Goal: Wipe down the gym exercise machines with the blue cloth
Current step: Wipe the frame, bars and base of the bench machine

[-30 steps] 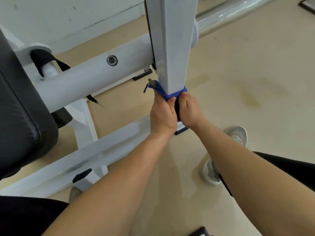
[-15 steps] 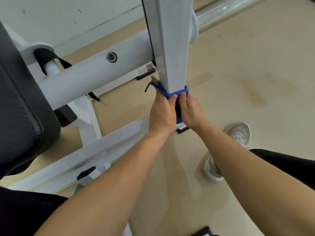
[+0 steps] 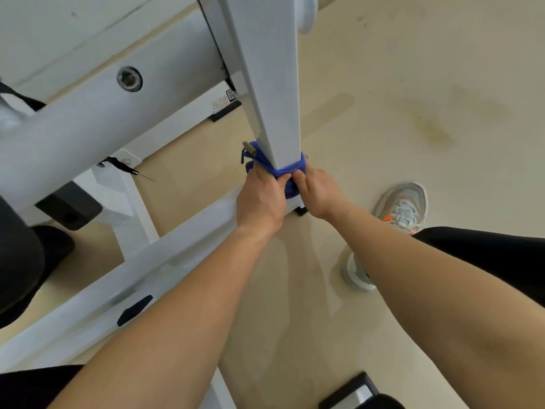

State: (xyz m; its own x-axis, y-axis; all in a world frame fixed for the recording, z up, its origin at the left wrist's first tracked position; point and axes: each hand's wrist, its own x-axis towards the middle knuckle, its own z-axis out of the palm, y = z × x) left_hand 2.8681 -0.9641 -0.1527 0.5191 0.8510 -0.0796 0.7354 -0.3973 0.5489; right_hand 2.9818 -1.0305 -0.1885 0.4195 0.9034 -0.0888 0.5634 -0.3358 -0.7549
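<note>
Blue fabric cloth (image 3: 280,170) is wrapped round the foot of the white square metal post (image 3: 269,84) of the gym machine, just above the low white base rail (image 3: 118,290). Its gathered ends are gripped at the post's near face by the left hand (image 3: 261,202) and the right hand (image 3: 318,191), fingers curled on the fabric. A grey and orange trainer (image 3: 402,206) is planted on the beige floor (image 3: 427,69).
</note>
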